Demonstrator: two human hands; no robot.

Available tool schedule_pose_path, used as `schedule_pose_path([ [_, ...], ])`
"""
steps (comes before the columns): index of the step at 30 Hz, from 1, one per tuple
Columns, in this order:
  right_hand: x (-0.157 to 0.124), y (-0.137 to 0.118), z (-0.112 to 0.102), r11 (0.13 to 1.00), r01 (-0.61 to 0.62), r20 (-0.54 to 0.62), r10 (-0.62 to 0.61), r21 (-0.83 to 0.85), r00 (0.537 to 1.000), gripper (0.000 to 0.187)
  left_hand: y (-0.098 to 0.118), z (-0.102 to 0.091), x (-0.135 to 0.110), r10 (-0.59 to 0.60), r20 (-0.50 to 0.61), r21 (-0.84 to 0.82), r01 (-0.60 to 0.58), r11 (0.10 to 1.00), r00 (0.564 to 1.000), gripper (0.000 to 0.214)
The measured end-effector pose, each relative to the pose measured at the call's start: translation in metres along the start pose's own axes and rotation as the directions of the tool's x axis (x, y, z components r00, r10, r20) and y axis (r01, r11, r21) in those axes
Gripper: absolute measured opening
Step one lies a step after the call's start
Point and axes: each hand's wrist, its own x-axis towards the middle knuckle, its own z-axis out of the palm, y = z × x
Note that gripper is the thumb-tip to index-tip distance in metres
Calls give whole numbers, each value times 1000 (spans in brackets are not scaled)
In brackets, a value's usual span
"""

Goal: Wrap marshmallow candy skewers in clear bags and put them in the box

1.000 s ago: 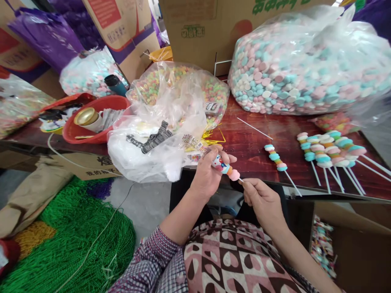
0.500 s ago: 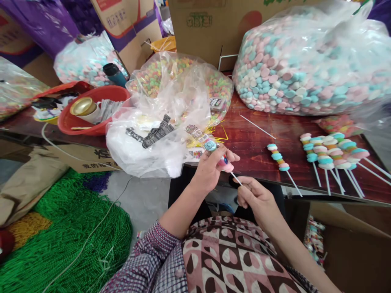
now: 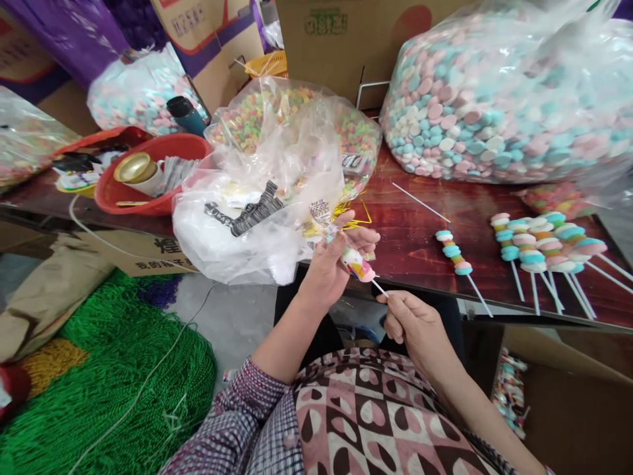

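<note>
A marshmallow skewer (image 3: pixel 362 269), partly inside a printed clear wrapper, lies across my left hand (image 3: pixel 326 270). The thumb rests on the wrapper, while the other fingers stretch out behind it. My right hand (image 3: pixel 414 322) pinches the white stick (image 3: pixel 380 287) close to its lower end, fingers curled. The wrapper's upper end (image 3: pixel 320 214) sticks up past my left thumb, over the plastic bag. To the right, a bare marshmallow skewer (image 3: pixel 451 251) lies at the table edge, and several more skewers (image 3: pixel 531 244) lie in a group with sticks overhanging.
A loose white stick (image 3: pixel 420 202) lies on the red-brown table (image 3: pixel 390 227). Behind stand a big bag of marshmallows (image 3: pixel 475 119) and a bag of gummy rings (image 3: pixel 262 112). At left are a red basin (image 3: pixel 111 198) and green strings (image 3: pixel 128 356). An open carton (image 3: pixel 568 415) sits low at right.
My left fingers have loosened and spread from around the wrapped skewer, showing more of its wrapper. My right hand still pinches the stick. The view has shifted slightly.
</note>
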Motion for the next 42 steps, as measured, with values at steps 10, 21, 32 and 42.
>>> schedule_pose_path([
  [10, 4, -6, 11, 994, -71, 114, 61, 88, 992, 28, -22, 8, -7, -86, -13, 31, 87, 996, 996, 23],
  [21, 8, -11, 12, 994, 0, 45, -5, 111, 999, 27, -27, -9, -16, -245, 143, 130, 227, 965, 959, 51],
  [32, 8, -4, 9, 986, 28, 43, -36, 163, 998, 26, -17, -13, -11, -10, 144, 847, -118, 518, 990, 35],
  [42, 10, -3, 9, 994, 29, 22, -32, 104, 999, 33, -11, -14, -18, -113, 430, 898, -410, 163, 896, 36],
])
